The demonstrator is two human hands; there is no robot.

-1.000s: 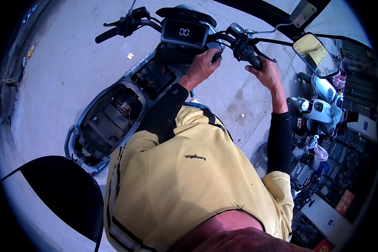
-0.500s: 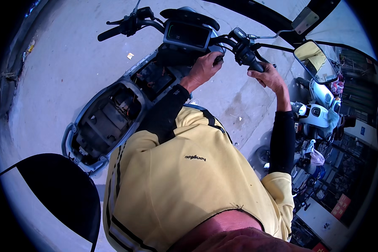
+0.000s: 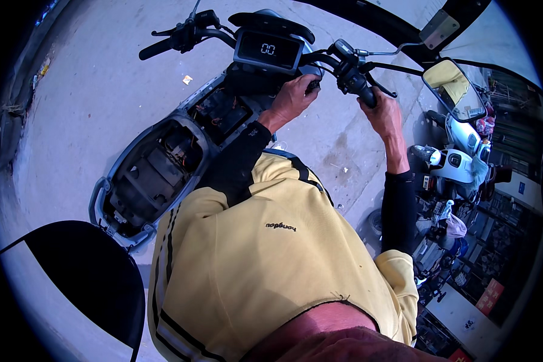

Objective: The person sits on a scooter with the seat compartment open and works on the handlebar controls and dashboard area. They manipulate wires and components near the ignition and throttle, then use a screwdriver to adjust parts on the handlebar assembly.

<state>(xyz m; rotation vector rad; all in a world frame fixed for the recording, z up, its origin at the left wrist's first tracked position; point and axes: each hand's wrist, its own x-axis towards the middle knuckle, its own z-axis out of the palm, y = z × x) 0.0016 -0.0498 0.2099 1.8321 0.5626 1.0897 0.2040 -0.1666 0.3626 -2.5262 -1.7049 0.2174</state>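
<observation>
My left hand (image 3: pixel 294 98) is closed at a small black part below the right side of the display (image 3: pixel 268 49), which is lit; what its fingers grip is too small to name. My right hand (image 3: pixel 381 108) grips the right handlebar grip (image 3: pixel 365 92), with the brake lever beside it. The left handlebar grip (image 3: pixel 154 50) is free. Behind my left forearm, the scooter's body (image 3: pixel 148 175) stands with its under-seat compartment uncovered, and wiring shows in a second opening (image 3: pixel 218 113) farther forward.
A mirror (image 3: pixel 454 90) and a black canopy frame (image 3: pixel 404 27) are at the upper right. Parked scooters (image 3: pixel 455 166) line the right side along a dark storefront (image 3: pixel 513 241). A pale concrete floor (image 3: pixel 90 96) lies under the scooter, with small litter on it.
The display, dimmed half a second ago, shows lit digits again. My right hand has shifted on the grip, its wrist now lower and farther left. The left hand stays in place.
</observation>
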